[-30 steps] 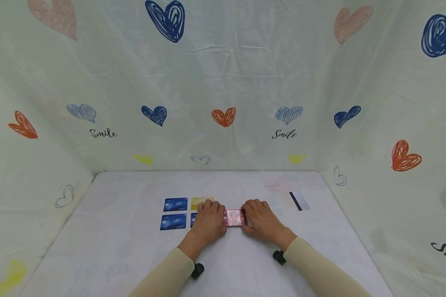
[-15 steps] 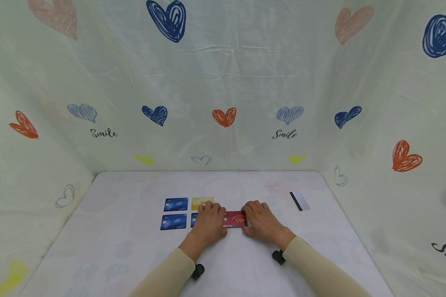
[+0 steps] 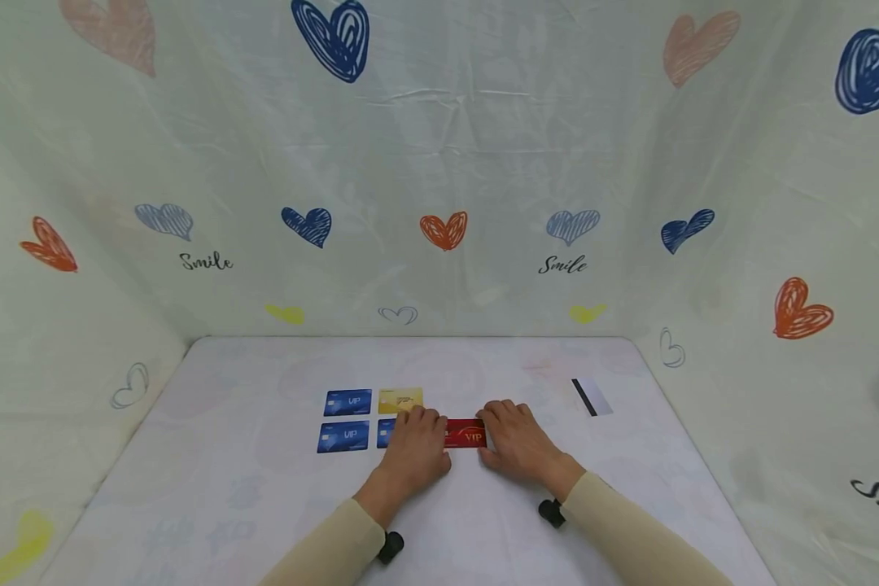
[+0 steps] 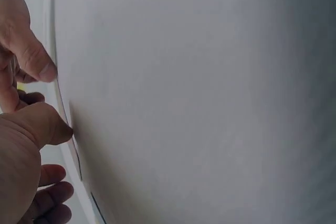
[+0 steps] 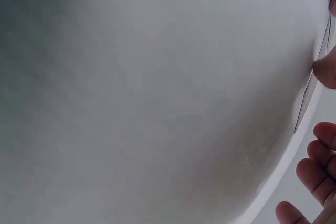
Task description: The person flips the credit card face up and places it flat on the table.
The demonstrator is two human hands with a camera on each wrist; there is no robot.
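A red VIP card (image 3: 465,435) lies almost flat at the middle of the white table, between the two hands. My left hand (image 3: 413,456) holds its left end, and my right hand (image 3: 520,441) its right end. In the left wrist view the left thumb (image 4: 50,124) is at the card's near edge. The right wrist view shows the right thumb (image 5: 326,69) against that thin edge, with the other fingers spread below. A blue card (image 3: 385,433) is partly hidden by the left hand. Just behind that hand lies a yellow card (image 3: 400,399).
Two blue VIP cards (image 3: 347,402) lie one behind the other at left, in line with the yellow and the half-hidden blue card. A pale card with a black stripe (image 3: 592,397) lies askew at right. A heart-printed curtain (image 3: 483,163) stands behind the table (image 3: 249,488).
The red card, tilted and shining with glare a second ago, has come down flat, so its VIP print shows. Both hands have moved slightly nearer with it.
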